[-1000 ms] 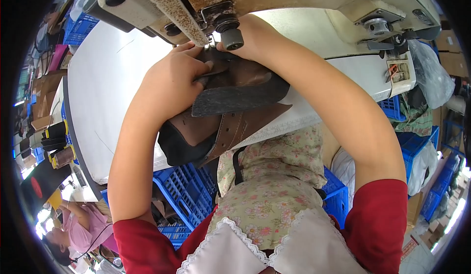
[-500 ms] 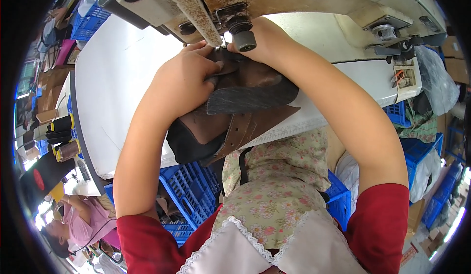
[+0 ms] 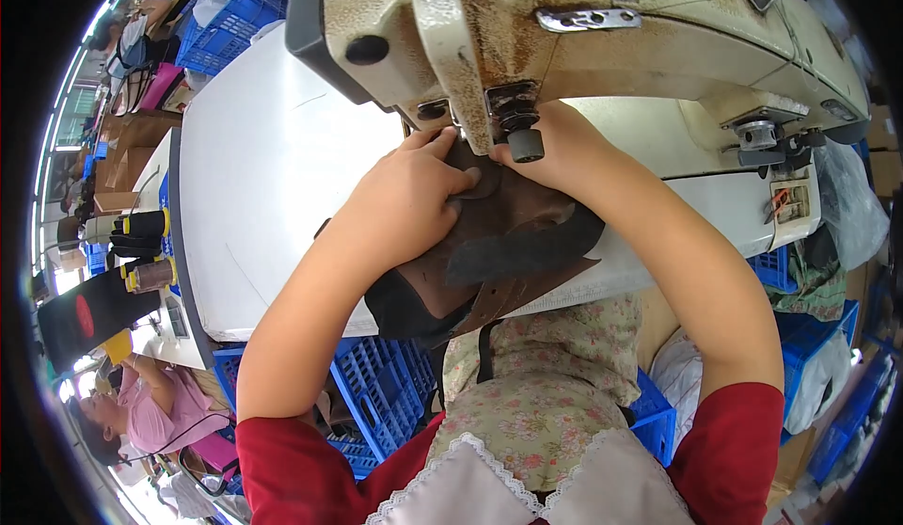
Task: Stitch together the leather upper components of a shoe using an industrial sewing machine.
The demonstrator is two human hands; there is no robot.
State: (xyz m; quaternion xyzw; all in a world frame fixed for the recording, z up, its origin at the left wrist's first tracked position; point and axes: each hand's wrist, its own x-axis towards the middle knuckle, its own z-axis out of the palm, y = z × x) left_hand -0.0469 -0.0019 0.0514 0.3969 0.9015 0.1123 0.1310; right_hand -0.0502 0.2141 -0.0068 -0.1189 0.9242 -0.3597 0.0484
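A brown leather piece (image 3: 499, 214) with black lining (image 3: 536, 251) lies folded beneath the head of a sewing machine (image 3: 536, 36), hanging over the table's front edge. Along its lower side runs a brown strap with punched holes (image 3: 484, 301). My left hand (image 3: 414, 196) grips the leather from the left, thumb bent over it and fingertips close to the needle area. From the right, my right hand (image 3: 550, 149) holds the leather's far edge; its thumb shows beside the machine's dark knob (image 3: 525, 145), while most fingers are hidden. The needle itself cannot be made out.
The white machine table (image 3: 245, 186) spreads to the left. Blue crates (image 3: 381, 398) stand below its front edge. Thread spools (image 3: 150, 276) are at far left, near a seated person in pink (image 3: 165, 403). A clear plastic bag (image 3: 847, 205) hangs at right.
The view has shifted, so the machine, table and hands appear lower and further right. Both hands keep their hold; the leather's folded black flap lies slightly differently.
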